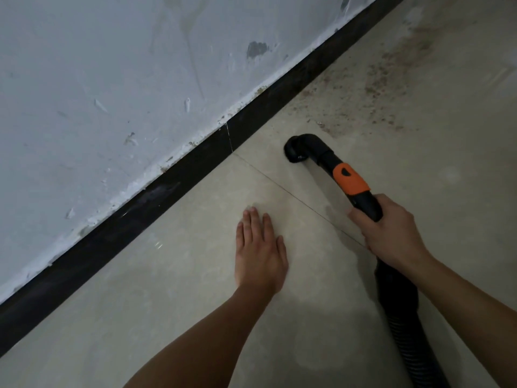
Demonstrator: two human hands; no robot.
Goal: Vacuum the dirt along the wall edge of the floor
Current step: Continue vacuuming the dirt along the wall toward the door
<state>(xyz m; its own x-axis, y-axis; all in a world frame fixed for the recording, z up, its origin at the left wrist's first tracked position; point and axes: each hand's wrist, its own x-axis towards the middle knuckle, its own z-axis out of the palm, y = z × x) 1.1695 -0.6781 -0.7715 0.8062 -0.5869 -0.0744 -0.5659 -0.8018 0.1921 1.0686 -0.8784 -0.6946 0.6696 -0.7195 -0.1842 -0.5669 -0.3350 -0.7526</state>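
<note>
Beige floor tiles fill most of the head view, running up to a black skirting board under a scuffed, patchy whitish wall. The right hand is wrapped tight round the black vacuum handle just behind the orange collar, with the ribbed hose trailing back under the forearm. I'd guess gripping that close is for steering the elbow nozzle, which sits mouth-down on the tile, near the skirting but not touching it. The left hand is flat on the floor, fingers straight and close together, holding nothing. Looks to me like it's just propping up a crouched body. The dirt is further along the wall, just past the nozzle: brownish speckled grit, thicker near the skirting and thinning out across the tile, with a few bigger crumbs at the near edge. The tile around the hands looks pretty clean apart from faint smudges, so I'd say the next stretch is straight ahead.
</note>
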